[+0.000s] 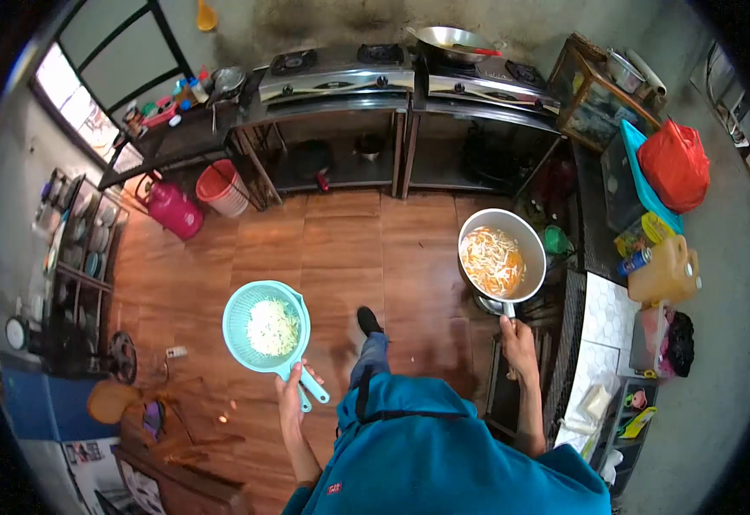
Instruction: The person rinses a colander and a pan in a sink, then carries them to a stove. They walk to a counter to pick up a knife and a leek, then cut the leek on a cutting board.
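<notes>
My left hand [296, 390] is closed around the handle of a light turquoise plastic colander [236, 330], held out over the floor. Two handles stick out side by side near my fingers. Pale shredded vegetable [273, 327] lies heaped inside it. On the other side, my right hand [517, 345] grips the handle of a light-coloured saucepan [536, 257]. White and orange shreds [492, 261] sit in liquid in this pan. A dark round base shows partly beneath the pan.
Gas stoves [336, 77] line the far wall, with a wok [456, 41] on the right one. A pink gas cylinder [173, 209] and a red bucket [222, 187] stand on the floor. The right-hand counter carries a red bag [674, 163] and a jerrycan [662, 270]. A fan [122, 356] is at left.
</notes>
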Action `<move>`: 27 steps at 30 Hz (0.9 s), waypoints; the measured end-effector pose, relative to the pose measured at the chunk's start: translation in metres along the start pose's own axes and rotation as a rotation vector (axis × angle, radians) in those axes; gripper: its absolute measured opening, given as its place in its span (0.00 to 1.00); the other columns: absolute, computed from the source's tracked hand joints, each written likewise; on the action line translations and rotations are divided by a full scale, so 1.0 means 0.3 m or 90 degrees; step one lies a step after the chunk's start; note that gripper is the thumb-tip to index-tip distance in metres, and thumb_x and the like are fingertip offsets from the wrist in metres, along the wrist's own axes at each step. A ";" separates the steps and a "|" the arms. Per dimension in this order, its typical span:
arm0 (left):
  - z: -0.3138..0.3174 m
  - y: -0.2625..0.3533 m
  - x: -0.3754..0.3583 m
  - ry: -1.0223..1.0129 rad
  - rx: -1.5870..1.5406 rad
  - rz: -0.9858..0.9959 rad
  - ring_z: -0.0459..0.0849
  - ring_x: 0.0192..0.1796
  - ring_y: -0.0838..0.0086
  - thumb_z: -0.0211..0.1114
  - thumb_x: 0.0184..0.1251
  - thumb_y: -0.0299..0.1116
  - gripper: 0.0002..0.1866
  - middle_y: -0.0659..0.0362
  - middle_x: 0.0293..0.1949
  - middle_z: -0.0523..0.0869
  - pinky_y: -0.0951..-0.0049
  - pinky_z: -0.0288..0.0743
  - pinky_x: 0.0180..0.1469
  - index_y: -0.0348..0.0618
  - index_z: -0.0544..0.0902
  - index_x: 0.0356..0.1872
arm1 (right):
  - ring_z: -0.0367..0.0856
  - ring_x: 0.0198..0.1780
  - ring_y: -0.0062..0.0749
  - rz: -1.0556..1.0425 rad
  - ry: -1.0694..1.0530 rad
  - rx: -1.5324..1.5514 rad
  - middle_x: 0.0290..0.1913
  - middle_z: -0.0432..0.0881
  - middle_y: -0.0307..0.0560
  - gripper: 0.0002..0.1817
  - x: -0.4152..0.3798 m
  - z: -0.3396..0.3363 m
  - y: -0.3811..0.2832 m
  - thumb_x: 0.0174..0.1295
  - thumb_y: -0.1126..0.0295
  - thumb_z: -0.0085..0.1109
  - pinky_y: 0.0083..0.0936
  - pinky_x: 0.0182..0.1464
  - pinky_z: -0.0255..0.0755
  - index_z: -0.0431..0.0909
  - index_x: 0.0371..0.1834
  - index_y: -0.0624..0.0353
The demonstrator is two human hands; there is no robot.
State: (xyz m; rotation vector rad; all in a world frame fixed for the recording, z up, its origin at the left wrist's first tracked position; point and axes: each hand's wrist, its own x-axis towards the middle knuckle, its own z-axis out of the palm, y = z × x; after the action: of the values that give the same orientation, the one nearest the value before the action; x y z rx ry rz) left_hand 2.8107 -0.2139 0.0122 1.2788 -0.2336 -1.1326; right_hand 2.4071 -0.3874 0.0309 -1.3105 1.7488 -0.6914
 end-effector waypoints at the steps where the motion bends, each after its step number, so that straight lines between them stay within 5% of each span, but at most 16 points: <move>1: 0.030 0.028 0.098 -0.015 -0.016 0.008 0.81 0.27 0.66 0.57 0.68 0.33 0.12 0.55 0.27 0.78 0.65 0.79 0.31 0.33 0.74 0.43 | 0.59 0.15 0.13 -0.034 0.009 -0.009 0.16 0.62 0.29 0.19 0.102 0.051 -0.045 0.69 0.55 0.51 0.19 0.16 0.54 0.68 0.23 0.55; 3: 0.094 0.092 0.296 -0.031 -0.010 0.005 0.81 0.27 0.66 0.57 0.68 0.33 0.11 0.55 0.27 0.78 0.65 0.79 0.31 0.33 0.74 0.43 | 0.60 0.17 0.15 -0.143 0.058 -0.036 0.17 0.63 0.31 0.20 0.280 0.131 -0.160 0.69 0.56 0.51 0.21 0.18 0.55 0.68 0.22 0.56; 9: 0.335 0.355 0.771 -0.108 0.055 0.009 0.81 0.27 0.67 0.57 0.69 0.34 0.12 0.55 0.26 0.78 0.67 0.78 0.32 0.33 0.74 0.43 | 0.63 0.21 0.16 0.050 -0.109 0.101 0.18 0.65 0.32 0.21 0.680 0.281 -0.549 0.68 0.53 0.50 0.21 0.22 0.58 0.69 0.23 0.56; 14: 0.535 0.446 1.093 -0.131 0.090 0.033 0.79 0.27 0.68 0.57 0.69 0.34 0.13 0.55 0.28 0.77 0.65 0.78 0.32 0.34 0.73 0.44 | 0.62 0.19 0.16 -0.011 -0.089 0.080 0.19 0.67 0.33 0.22 1.032 0.333 -0.712 0.68 0.51 0.51 0.21 0.20 0.58 0.67 0.23 0.56; 27: 0.989 0.527 1.461 0.002 0.036 0.045 0.77 0.29 0.70 0.60 0.68 0.36 0.15 0.56 0.29 0.75 0.66 0.76 0.32 0.37 0.72 0.48 | 0.64 0.22 0.25 0.011 -0.048 -0.022 0.17 0.65 0.43 0.26 1.619 0.086 -0.816 0.67 0.52 0.51 0.33 0.26 0.61 0.68 0.21 0.65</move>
State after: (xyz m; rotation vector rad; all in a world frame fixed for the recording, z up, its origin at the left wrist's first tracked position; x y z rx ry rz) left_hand 2.8997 -0.7570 0.0591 1.3122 -0.3089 -1.0705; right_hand 2.4941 -0.9230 0.0771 -1.3269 1.7151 -0.5970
